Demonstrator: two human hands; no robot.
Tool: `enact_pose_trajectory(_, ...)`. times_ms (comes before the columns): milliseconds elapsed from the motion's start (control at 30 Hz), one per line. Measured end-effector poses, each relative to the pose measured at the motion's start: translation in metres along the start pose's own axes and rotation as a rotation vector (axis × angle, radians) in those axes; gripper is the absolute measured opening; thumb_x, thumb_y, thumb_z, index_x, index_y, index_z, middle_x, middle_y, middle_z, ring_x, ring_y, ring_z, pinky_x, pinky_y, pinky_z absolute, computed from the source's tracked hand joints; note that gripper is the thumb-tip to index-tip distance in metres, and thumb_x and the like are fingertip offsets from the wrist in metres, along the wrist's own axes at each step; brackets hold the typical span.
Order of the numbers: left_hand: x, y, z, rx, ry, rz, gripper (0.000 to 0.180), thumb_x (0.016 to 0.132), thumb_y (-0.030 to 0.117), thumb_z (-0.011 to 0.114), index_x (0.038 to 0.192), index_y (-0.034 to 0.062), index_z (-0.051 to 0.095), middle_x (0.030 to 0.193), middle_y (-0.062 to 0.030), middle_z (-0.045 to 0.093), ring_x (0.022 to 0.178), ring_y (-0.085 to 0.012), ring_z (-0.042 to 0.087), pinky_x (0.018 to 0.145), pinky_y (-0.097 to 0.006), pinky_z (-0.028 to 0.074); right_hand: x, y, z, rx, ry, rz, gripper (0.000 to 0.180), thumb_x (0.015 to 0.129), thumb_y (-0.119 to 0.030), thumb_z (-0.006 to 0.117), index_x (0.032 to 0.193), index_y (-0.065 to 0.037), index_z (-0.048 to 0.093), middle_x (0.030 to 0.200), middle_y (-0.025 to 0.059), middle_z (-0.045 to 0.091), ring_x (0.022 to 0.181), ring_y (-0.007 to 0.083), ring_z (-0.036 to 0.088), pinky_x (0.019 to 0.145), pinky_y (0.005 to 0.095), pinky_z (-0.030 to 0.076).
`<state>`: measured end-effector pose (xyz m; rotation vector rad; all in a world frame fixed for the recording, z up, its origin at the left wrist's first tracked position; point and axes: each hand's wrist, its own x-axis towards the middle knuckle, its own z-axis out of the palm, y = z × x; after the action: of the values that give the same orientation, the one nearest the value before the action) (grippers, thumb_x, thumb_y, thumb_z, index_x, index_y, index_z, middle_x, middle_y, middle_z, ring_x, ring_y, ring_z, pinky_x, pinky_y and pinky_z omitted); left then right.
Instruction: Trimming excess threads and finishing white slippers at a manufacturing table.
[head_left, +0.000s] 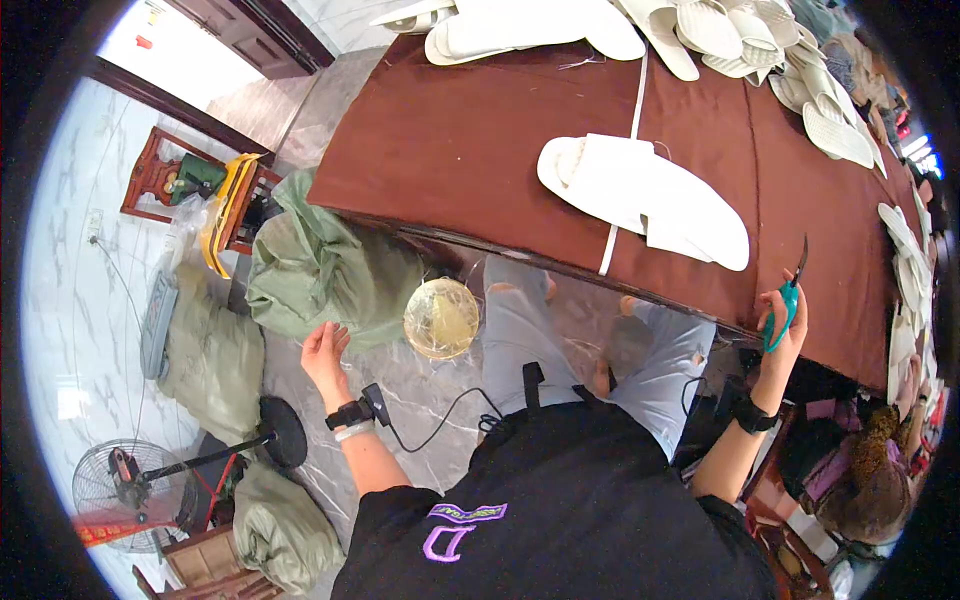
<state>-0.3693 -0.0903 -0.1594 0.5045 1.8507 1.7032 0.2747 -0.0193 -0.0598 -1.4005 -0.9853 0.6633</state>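
My right hand (786, 318) is wrapped round the teal handles of a pair of small scissors (781, 312), at the table's near right edge. Their dark blades point up and away from me. My left hand (326, 352) hangs off to the left of the table, beside a round yellowish wire basket (441, 318). Its fingers are curled together; whatever may be between them is too small to make out. In front of me a pair of white slippers (690, 218) lies on the brown-covered table (450, 130), one partly over the other.
More white slippers (540, 30) lie along the table's far side and right end. Green sacks (335, 265) stand on the floor at the left, near a wooden chair (165, 185). A standing fan (135, 490) is at lower left. A person (870, 470) sits at the right.
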Motion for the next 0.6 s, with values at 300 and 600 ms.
enact_pose_trajectory(300,0.024,-0.109,0.048,0.109,-0.121,-0.238,0.03,0.087,0.009,0.065,0.109,-0.0088,0.056,0.094,-0.0167,0.066,0.08,-0.0265,0.068,0.071,-0.035,0.058,0.011,0.014,-0.016,0.029,0.055,0.085,0.041,0.09,-0.019,0.061,0.126,-0.001,0.053,0.08,0.0043,0.062,0.055,0.0061,0.047,0.049,0.0188,0.034)
enact_pose_trajectory(600,0.08,-0.217,0.003,0.85,-0.071,-0.181,0.061,0.087,0.028,0.065,0.133,-0.0031,0.04,0.107,-0.0161,0.061,0.092,-0.023,0.06,0.074,-0.036,0.05,0.008,0.014,-0.013,0.17,0.005,0.135,0.04,0.092,-0.019,0.058,0.126,0.0,0.051,0.082,0.0043,0.061,0.057,0.0056,0.046,0.051,0.0193,0.034)
